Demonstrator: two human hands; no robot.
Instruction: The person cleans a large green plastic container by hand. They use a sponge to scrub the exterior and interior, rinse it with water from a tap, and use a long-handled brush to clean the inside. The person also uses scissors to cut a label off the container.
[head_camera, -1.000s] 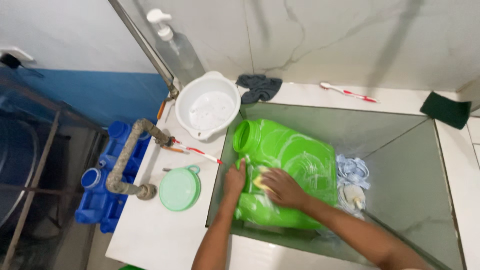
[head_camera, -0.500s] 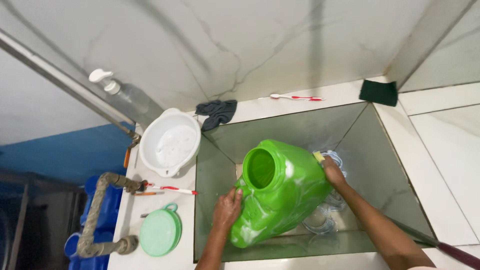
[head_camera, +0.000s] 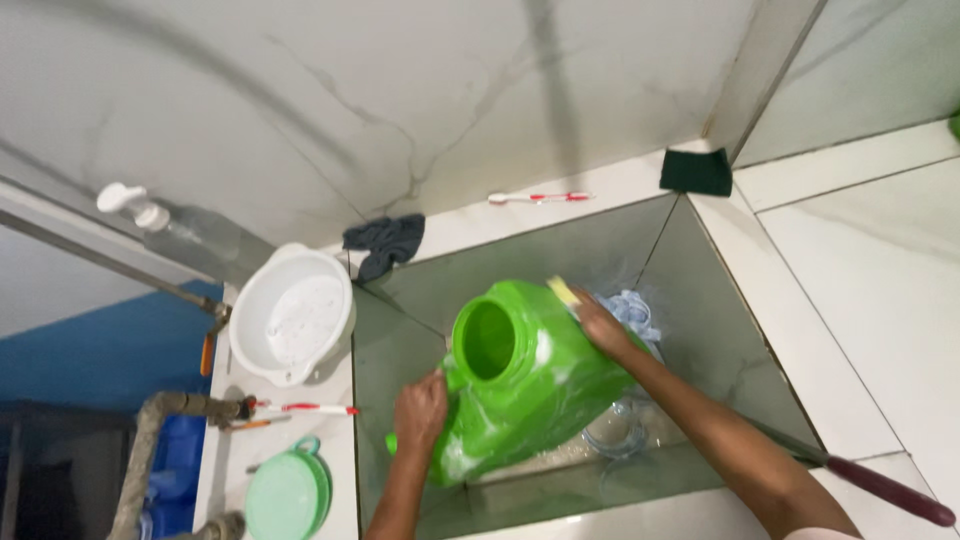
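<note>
A large soapy green plastic jar (head_camera: 520, 380) stands tilted in the grey tiled sink basin (head_camera: 700, 290), its open mouth facing up and left. My left hand (head_camera: 420, 410) grips the jar's lower left side. Pressed against the jar's upper right shoulder is a yellow sponge (head_camera: 563, 291), held in my right hand (head_camera: 600, 325). The jar's pale green lid (head_camera: 285, 495) lies on the counter at the left.
A white basin (head_camera: 290, 315) with suds sits left of the sink beside a pump bottle (head_camera: 170, 228). A grey rag (head_camera: 385, 240), two toothbrushes (head_camera: 535, 197) (head_camera: 305, 408) and a dark green scouring pad (head_camera: 697, 172) lie on the ledge. A pipe (head_camera: 150, 440) runs at the left. A bluish cloth (head_camera: 630, 310) lies in the sink.
The jar was raised from lying on its side to standing tilted. My right hand with the sponge moved from the jar's side to its upper shoulder. The view swung upward and right.
</note>
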